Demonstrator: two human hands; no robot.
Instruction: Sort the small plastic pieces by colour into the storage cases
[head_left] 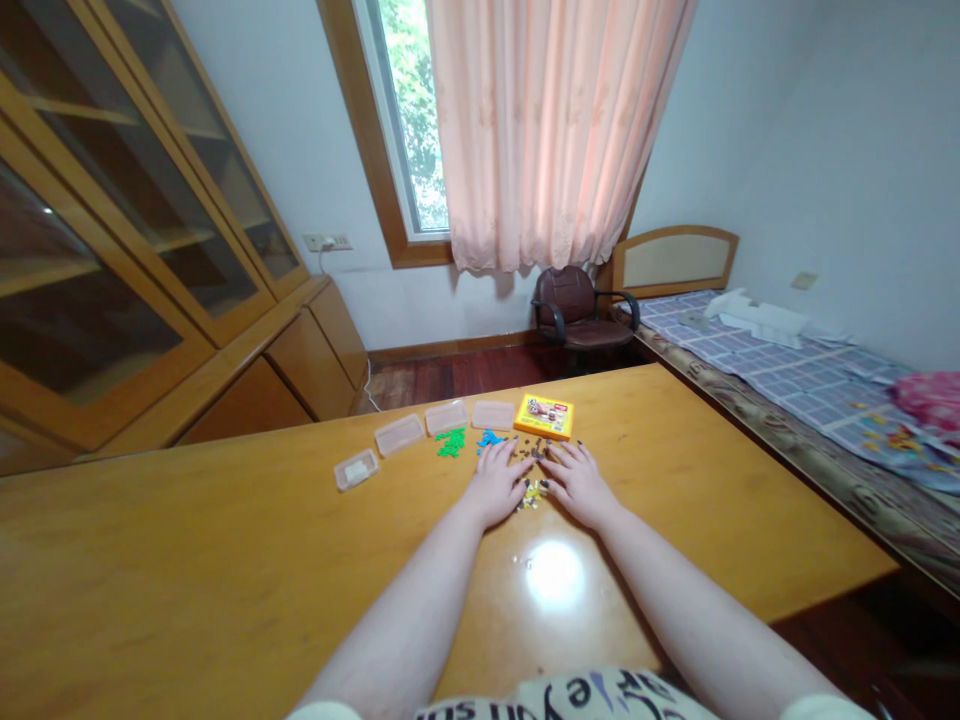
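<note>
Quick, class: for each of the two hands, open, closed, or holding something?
Left hand: open, palm down on the table, holding nothing.
Right hand: open, palm down by the small yellow pieces, holding nothing.

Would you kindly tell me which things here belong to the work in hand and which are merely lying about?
In hand: left hand, right hand, small pieces, green pieces, clear boxes, yellow box.
Lying about: chair, bed, cabinet.
</note>
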